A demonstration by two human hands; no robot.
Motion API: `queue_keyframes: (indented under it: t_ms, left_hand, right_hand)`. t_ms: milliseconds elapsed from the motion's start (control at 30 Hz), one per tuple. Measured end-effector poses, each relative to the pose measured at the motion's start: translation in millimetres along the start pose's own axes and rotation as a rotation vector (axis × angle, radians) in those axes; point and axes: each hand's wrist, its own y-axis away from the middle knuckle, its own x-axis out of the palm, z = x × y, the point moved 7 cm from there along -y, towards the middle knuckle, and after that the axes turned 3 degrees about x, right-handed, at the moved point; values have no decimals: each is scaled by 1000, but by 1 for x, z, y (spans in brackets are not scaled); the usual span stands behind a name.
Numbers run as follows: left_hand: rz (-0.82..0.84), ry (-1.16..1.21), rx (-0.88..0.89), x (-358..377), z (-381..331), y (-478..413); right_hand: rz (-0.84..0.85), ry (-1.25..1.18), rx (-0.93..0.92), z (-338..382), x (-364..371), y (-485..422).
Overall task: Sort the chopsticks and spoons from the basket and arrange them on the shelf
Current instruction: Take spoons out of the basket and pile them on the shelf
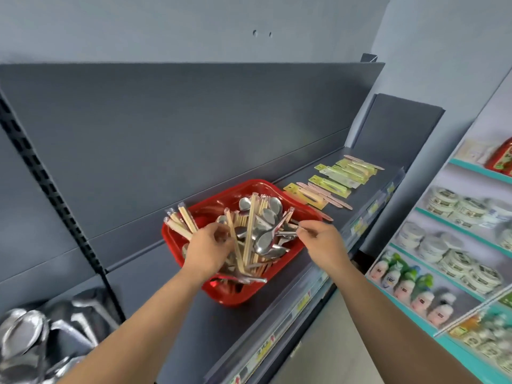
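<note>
A red basket [302, 209] stands on the dark grey shelf [227, 322], heaped with metal spoons [263, 236] and wrapped wooden chopsticks [250, 225]. My left hand [206, 248] reaches into the basket's left side, its fingers curled around a bundle of chopsticks [180, 224] and utensils. Over the basket's right edge, my right hand [322, 239] pinches a thin metal handle that points back into the pile. Further right on the shelf lie several green-carded packs [336, 180] and loose pale sticks [336, 200] in a row.
Shiny metal cookware [30, 336] sits on the lower left shelf. A teal shelving unit [454, 261] with round tins and bottles stands at the right. The shelf's front rail [299, 303] carries price labels. Bare shelf surface lies left of the basket.
</note>
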Motion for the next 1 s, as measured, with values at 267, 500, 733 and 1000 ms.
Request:
queue_keyframes:
  t_ms: [267,500,733,1000]
  left_hand:
    - [260,-315,122,85,-18,-52]
    - [147,-498,74,76,-4,-69]
    - [-8,-458,-111,50,13,-69]
    - [51,-399,-140,66,-4,-71]
  right_hand:
    - [208,469,-84,-1,17,-73]
    - [298,712,-316,10,34,-107]
    - [416,721,-424,19,38,-134]
    - [552,482,-374,13,37,-159]
